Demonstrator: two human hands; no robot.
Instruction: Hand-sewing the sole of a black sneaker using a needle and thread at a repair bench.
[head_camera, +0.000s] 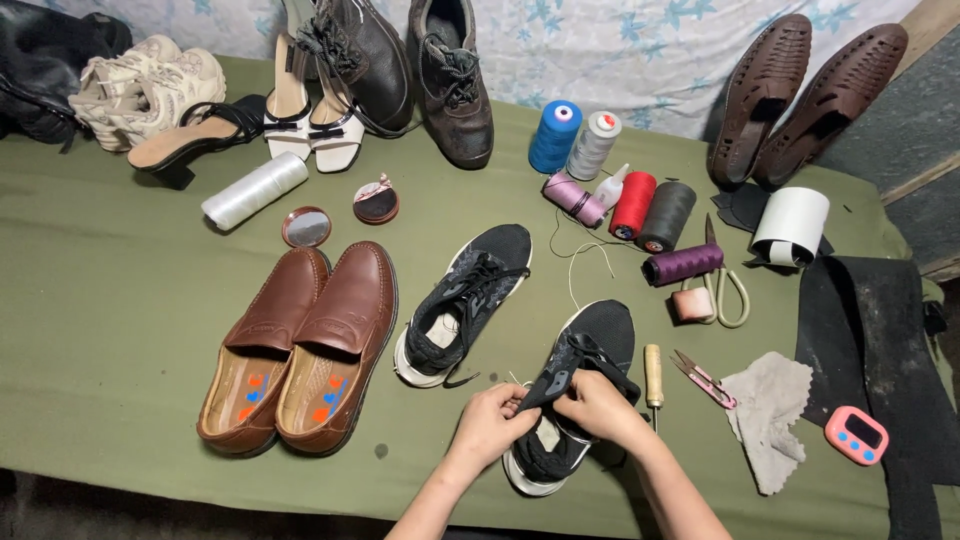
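**Both hands on black sneaker tongue**

Black sneaker (575, 400) lies at the near edge of the green table (120, 300), toe pointing away. Left hand (492, 422) and right hand (597, 405) are close together, both pinched on the sneaker's tongue (545, 390), pulling it up and back out of the opening. Forearms come in from the bottom edge, wrists bent inward, knuckles up.

Risks, as I judge them: a hard tug could tear the tongue stitching or drag the sneaker off the near edge. The awl (653, 375) and snips (703, 379) lie just beside the right wrist; a sideways elbow move could knock them. The loose white thread (575, 285) could snag. The second sneaker (462, 303) is apart, to the left.
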